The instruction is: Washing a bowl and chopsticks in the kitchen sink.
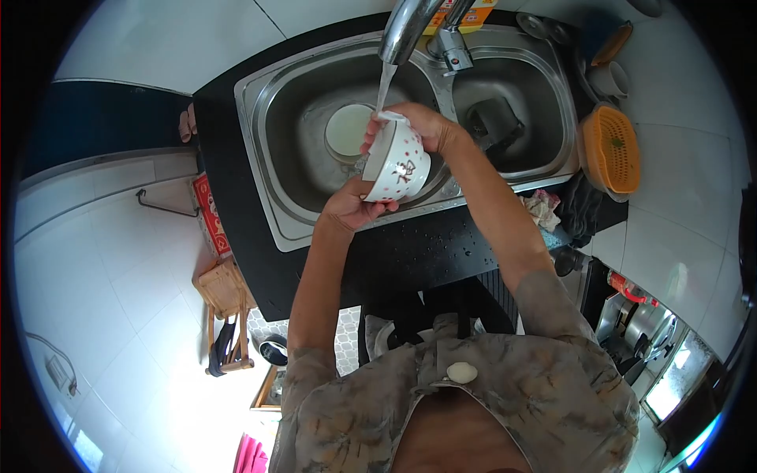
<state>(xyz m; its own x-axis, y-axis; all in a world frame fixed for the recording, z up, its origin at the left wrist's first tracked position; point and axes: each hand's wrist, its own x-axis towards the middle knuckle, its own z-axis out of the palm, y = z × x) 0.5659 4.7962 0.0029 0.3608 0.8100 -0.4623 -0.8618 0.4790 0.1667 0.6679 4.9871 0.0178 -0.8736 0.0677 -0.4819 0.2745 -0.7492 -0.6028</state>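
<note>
Tilted on its side, a white bowl (pixel 397 168) with small red spots and a dark character is held over the left basin (pixel 295 136) of a steel double sink. My left hand (pixel 356 204) grips its lower rim. At the upper rim, my right hand (pixel 414 125) has hold of it too, with a small white piece (pixel 392 116), perhaps a cloth or the bowl's handle, by the fingers. Water (pixel 385 86) runs from the chrome faucet (pixel 397 35) onto that end. A round whitish dish (pixel 349 130) lies on the basin floor, partly behind my right fingers.
A dark block-like object (pixel 495 121) sits in the right basin. An orange strainer basket (pixel 618 148), a white cup (pixel 609 80) and crumpled cloths (pixel 541 210) are along the right side. Water drops dot the black counter edge (pixel 426 242). A wooden stool (pixel 225 295) stands left.
</note>
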